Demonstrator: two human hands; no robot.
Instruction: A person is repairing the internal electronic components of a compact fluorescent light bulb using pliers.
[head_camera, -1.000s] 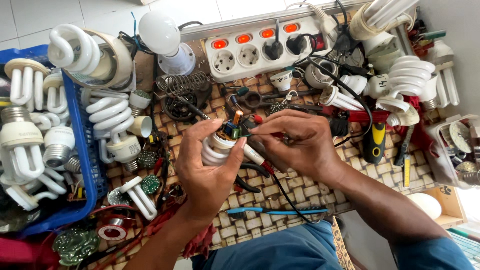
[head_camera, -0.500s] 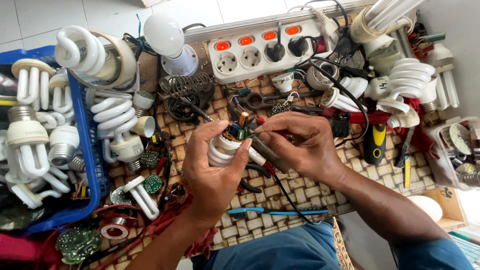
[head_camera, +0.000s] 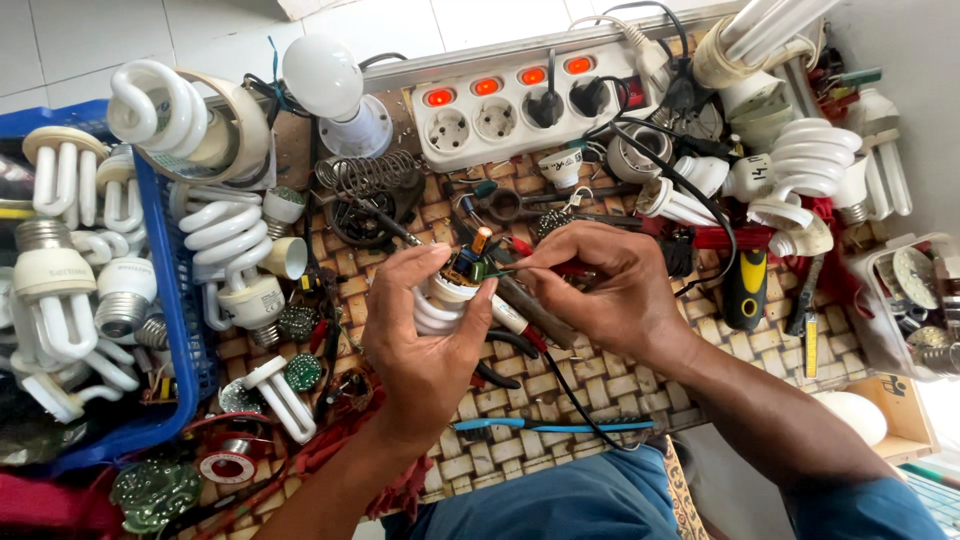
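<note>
gripping an opened spiral lamp (head_camera: 440, 305) with its circuit board (head_camera: 468, 268) up, the left hand (head_camera: 425, 345) is closed around the white base, just below the power strip (head_camera: 520, 105). the right hand (head_camera: 600, 290) pinches a soldering iron (head_camera: 525, 310), tip on the board. since a second ago the lamp has barely shifted and the tip stays put, so the work continues. left of the lamp sits a blue basket (head_camera: 185, 300) of bulbs.
</note>
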